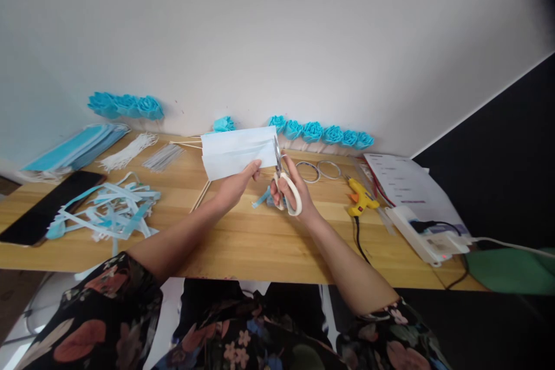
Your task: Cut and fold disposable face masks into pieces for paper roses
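My left hand [243,180] pinches the lower edge of a pale blue face mask [236,150], held up above the table with its light side towards me. My right hand [297,188] is closed round the white handles of a pair of scissors [291,195]. The scissor blades point upward along the mask's right edge; I cannot tell whether they are through it. Below the scissors, some blue scraps [262,199] lie on the wood, partly hidden by my right hand.
Blue paper-like flowers [312,131] line the wall. At left are stacked masks [78,147], white cords [132,150], grey strips [163,157], a phone [30,217] and cut strips [124,211]. At right are a yellow glue gun [361,196], a power strip [416,237] and tape rings [329,170].
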`<act>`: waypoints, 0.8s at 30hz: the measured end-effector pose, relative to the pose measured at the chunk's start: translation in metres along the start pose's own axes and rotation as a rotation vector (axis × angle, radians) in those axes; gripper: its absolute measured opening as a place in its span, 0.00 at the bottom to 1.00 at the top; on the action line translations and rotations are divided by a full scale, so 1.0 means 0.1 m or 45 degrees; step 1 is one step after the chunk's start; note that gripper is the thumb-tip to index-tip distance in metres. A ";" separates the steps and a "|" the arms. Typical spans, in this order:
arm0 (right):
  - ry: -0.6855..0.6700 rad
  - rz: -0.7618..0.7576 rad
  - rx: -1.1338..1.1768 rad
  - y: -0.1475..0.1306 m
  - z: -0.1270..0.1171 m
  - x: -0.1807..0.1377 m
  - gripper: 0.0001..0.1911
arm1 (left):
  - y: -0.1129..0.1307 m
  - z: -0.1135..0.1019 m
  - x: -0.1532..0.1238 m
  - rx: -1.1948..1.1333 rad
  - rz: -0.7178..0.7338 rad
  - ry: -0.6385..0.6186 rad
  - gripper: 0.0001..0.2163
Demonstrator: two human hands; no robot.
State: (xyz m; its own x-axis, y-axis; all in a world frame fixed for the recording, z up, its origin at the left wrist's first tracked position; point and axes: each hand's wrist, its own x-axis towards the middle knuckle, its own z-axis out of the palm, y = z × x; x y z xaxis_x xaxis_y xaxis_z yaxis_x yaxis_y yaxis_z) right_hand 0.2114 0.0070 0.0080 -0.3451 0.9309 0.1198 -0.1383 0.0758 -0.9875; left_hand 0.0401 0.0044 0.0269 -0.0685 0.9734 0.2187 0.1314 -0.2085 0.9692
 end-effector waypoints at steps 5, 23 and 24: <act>0.013 -0.024 0.011 0.02 0.00 0.00 0.58 | -0.10 0.01 0.03 -0.065 0.044 -0.006 0.19; 0.036 0.010 0.017 0.01 0.02 -0.01 0.58 | -0.09 -0.01 0.03 -0.047 0.048 0.001 0.20; 0.037 0.012 0.016 0.00 0.02 -0.01 0.58 | -0.09 -0.01 0.03 -0.044 0.048 -0.001 0.20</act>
State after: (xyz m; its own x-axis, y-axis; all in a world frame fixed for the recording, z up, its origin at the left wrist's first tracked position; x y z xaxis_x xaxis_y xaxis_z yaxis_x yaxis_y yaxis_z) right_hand 0.2098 0.0052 0.0080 -0.3190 0.9417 0.1073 -0.1473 0.0626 -0.9871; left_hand 0.0378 0.0095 0.0188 -0.0635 0.9648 0.2550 0.0993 -0.2482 0.9636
